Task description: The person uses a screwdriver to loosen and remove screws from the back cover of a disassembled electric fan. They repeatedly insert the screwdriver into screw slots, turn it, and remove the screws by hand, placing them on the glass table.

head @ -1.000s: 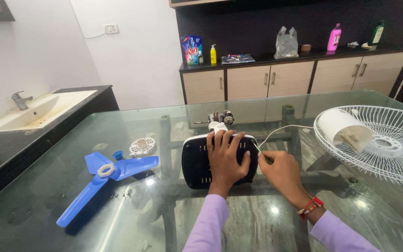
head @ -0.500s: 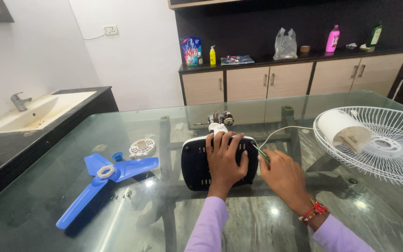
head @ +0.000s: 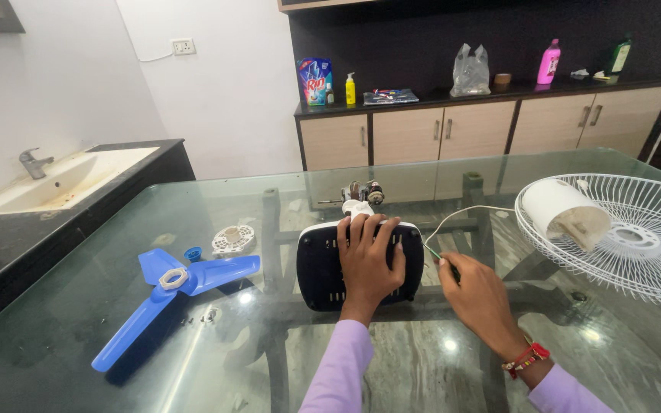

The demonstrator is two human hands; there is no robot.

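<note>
We are pressing our left hand [head: 367, 256] flat, fingers spread, on the dark fan base [head: 321, 268], which is lying in the middle of the glass table [head: 422, 367]. Our right hand [head: 477, 294] is closing around a thin green-handled screwdriver [head: 431, 253], its tip just beside the base's right edge. A blue fan blade [head: 166, 291] is lying well to the left, and a white wire fan guard [head: 636, 237] is resting at the right.
</note>
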